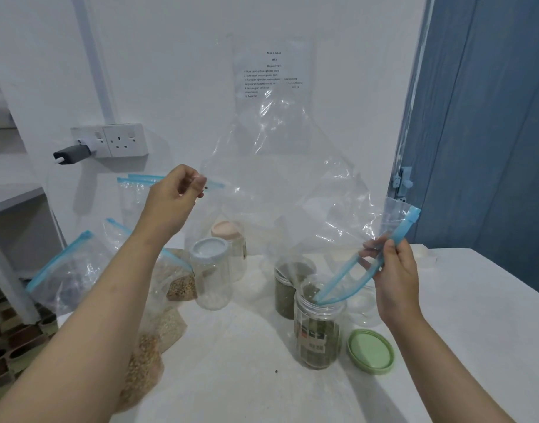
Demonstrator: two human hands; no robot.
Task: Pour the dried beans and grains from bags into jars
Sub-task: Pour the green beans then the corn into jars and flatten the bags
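A: Entry, left to right. Your left hand is raised, its fingers pinching the upper corner of the clear bag. Which way does the bag lie from there?

B: It slopes down and to your right. The bag looks emptied (no grain visible inside), and its long axis runs from your left pinch, high, down to the blue zip strip on the right.

A: And the mouth?

B: The low end of the zip strip dips into the open jar, which stands on the counter and holds greenish beans to roughly half height. A second jar of the same fill stands just behind it.

A: Right hand?

B: Your right-hand fingers are curled around the zip strip, partway up from the jar. That hand is the nearer one to the jar mouth; the green lid lies on the counter just right of the jar, also on that side.

A: Judgement?

B: This pour looks finished. Lifting the strip clear falls to your right hand; one stray bean sits on the counter.
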